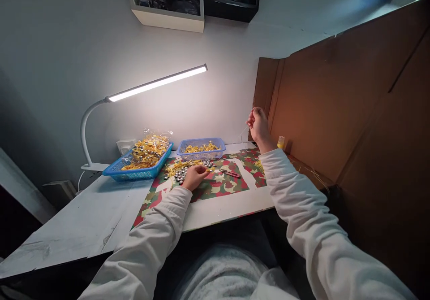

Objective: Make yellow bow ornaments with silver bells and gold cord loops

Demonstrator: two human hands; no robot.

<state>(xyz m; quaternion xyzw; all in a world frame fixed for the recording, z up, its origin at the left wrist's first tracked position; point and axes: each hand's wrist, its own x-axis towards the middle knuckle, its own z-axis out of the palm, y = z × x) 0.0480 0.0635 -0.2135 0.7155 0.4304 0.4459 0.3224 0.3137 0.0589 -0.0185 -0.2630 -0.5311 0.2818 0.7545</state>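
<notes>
Low over the camouflage-patterned mat (218,187), my left hand (195,177) pinches a small yellow piece with a shiny silver bit (211,170). Raised well above the table, my right hand (258,124) is closed on a thin pale thread (244,132) that hangs down to the left; whether a needle is in the fingers cannot be made out. Silver beads or bells (180,175) lie in a pile beside my left hand, with yellow strands (181,166) behind them. Red-handled thread snips (230,173) rest on the mat to the right of that hand.
A blue basket (134,174) heaped with yellow and silver pieces stands at left, and a lilac-blue basket (201,154) of yellow pieces at the back. A lamp (157,84) arches overhead. Near the cardboard wall (322,102) on the right is a small yellow bottle (281,142).
</notes>
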